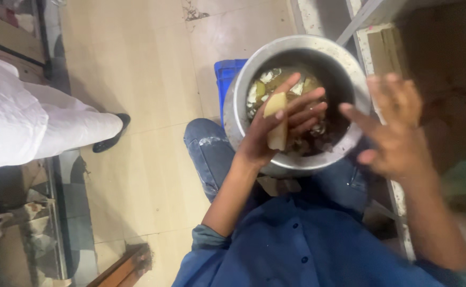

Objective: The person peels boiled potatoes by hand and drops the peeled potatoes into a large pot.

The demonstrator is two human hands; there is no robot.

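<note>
Potato [276, 123], pale yellow and peeled by the look of it, sits in the left hand [275, 133] right over the mouth of a steel pot [240, 106]. Thumb lies across one side, fingers curl round the other, so that hand is closed on it. The right hand [395, 125] hangs spread and empty at the pot's far rim, blurred; I cannot tell whether it touches the metal.

The pot rests on the seated person's lap, against blue jeans [209, 154], and holds dark water with cut pieces [275, 85] floating in it. A blue crate [225, 74] stands behind it on the tiled floor [148, 85]. Another person's white sleeve or trouser leg [36, 125] and a black shoe [113, 135] show at the left.

To my eye that potato will be firm and fairly light, stiff enough to take a hard squeeze without bruising, but wet and starchy, so slippery. Holding it across the thick middle, as now, seems safest; a pinch at the tapered end would likely let it shoot out. The pot looks heavy with water and liable to tip off the knees, best steadied at the rim.
</note>
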